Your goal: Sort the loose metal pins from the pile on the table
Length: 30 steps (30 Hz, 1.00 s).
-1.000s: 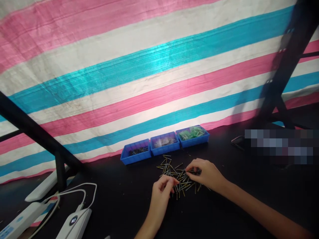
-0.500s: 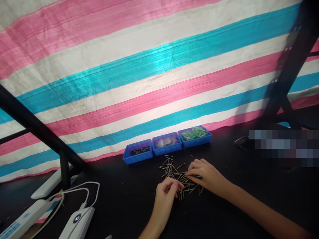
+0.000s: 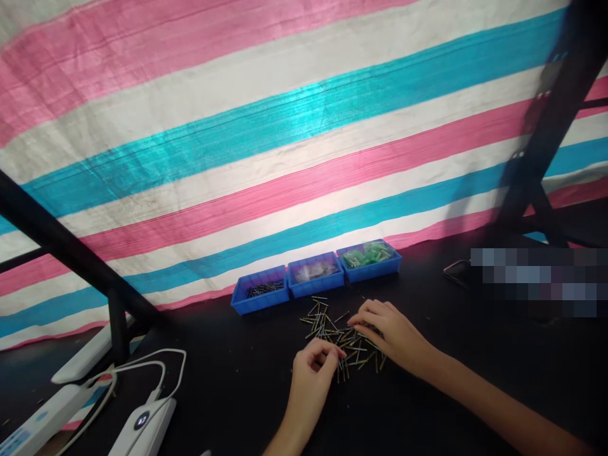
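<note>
A loose pile of small metal pins (image 3: 332,329) lies on the black table (image 3: 237,392). My left hand (image 3: 313,373) rests at the pile's near left edge, fingers curled with thumb and fingertips pinched together; what they hold is too small to see. My right hand (image 3: 392,332) lies over the pile's right side, fingers bent down onto the pins and pinched on some. Behind the pile stand three small blue trays: the left tray (image 3: 259,297) holds dark pins, the middle tray (image 3: 314,273) pale parts, the right tray (image 3: 369,260) green parts.
A striped pink, white and turquoise tarp (image 3: 285,139) hangs behind the table. White power strips with cables (image 3: 137,418) lie at the near left. Black frame bars (image 3: 61,247) cross at left and right. A dark phone-like object (image 3: 458,271) lies at the right.
My left hand has slid slightly toward me along the pile's edge. My right hand has stayed on the pins, its fingers shifting a little. The view has wobbled slightly.
</note>
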Available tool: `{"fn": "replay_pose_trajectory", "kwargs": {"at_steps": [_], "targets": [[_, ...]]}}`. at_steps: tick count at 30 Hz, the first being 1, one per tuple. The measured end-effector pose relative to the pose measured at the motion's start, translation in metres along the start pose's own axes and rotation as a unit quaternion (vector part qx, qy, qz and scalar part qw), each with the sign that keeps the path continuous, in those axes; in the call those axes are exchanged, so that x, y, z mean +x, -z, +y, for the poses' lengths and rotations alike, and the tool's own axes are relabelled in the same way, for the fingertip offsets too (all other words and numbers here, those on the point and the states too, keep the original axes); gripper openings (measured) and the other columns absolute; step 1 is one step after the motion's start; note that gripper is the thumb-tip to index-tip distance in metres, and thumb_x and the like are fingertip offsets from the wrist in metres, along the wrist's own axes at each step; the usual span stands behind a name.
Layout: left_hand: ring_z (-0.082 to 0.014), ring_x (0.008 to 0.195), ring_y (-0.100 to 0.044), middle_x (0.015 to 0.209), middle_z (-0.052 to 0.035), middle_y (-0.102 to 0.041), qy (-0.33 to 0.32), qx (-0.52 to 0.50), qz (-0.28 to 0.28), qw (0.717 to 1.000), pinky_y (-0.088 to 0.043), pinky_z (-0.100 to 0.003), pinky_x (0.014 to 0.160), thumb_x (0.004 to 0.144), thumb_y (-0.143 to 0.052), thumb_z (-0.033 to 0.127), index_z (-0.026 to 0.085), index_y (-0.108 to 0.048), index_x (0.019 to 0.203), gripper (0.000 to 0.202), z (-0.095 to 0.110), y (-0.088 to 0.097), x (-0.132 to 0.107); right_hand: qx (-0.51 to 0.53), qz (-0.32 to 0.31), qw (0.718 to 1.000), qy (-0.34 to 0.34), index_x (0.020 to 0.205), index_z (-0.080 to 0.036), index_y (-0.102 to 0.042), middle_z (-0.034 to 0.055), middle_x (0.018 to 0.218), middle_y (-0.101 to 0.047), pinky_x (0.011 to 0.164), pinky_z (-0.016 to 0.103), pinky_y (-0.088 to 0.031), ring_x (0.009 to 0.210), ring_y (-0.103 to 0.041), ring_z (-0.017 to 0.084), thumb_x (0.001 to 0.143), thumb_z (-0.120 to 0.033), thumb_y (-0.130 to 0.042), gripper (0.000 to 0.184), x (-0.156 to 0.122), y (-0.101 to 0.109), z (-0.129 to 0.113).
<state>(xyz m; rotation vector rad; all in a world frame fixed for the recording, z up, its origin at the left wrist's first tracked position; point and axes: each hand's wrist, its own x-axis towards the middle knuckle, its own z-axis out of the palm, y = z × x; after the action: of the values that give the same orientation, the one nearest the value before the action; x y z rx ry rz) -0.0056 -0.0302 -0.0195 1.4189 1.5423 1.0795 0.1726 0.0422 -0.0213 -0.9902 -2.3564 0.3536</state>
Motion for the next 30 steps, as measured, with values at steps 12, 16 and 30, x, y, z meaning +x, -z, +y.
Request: {"fn": "replay_pose_trajectory", "kwargs": {"at_steps": [12, 16, 30], "targets": [[-0.0103, 0.053, -0.044, 0.065, -0.0026, -0.054, 0.021, -0.017, -0.011, 1.0, -0.031, -0.021, 0.047, 0.076, -0.05, 0.034, 0.013, -0.066, 0.07, 0.027, 0.004, 0.001, -0.002, -0.035, -0.034, 0.999, 0.014, 0.086, -0.026, -0.067, -0.0003, 0.081, -0.064, 0.072, 0.031, -0.033, 0.079, -0.054, 0.016, 0.084, -0.025, -0.053, 0.014, -0.002, -0.003, 0.003], [-0.0099, 0.053, -0.044, 0.064, -0.002, -0.054, 0.016, -0.015, -0.011, 1.0, -0.03, -0.021, 0.047, 0.077, -0.051, 0.033, 0.013, -0.066, 0.07, 0.026, 0.003, 0.0, -0.002, -0.054, -0.027, 0.998, 0.023, 0.08, -0.025, -0.067, 0.0003, 0.08, -0.065, 0.072, 0.031, -0.032, 0.078, -0.054, 0.016, 0.084, -0.024, -0.054, 0.014, -0.002, -0.003, 0.002], [-0.0092, 0.057, -0.043, 0.068, -0.0004, -0.051, -0.057, -0.032, -0.014, 0.998, -0.033, -0.022, 0.053, 0.075, -0.062, 0.034, 0.018, -0.071, 0.083, 0.02, 0.0, 0.001, -0.001, 0.343, -0.023, 0.934, -0.098, 0.075, -0.017, -0.065, 0.0026, 0.081, -0.065, 0.068, 0.025, -0.043, 0.077, -0.058, 0.015, 0.076, -0.032, -0.06, 0.016, 0.001, -0.001, -0.018]]}}
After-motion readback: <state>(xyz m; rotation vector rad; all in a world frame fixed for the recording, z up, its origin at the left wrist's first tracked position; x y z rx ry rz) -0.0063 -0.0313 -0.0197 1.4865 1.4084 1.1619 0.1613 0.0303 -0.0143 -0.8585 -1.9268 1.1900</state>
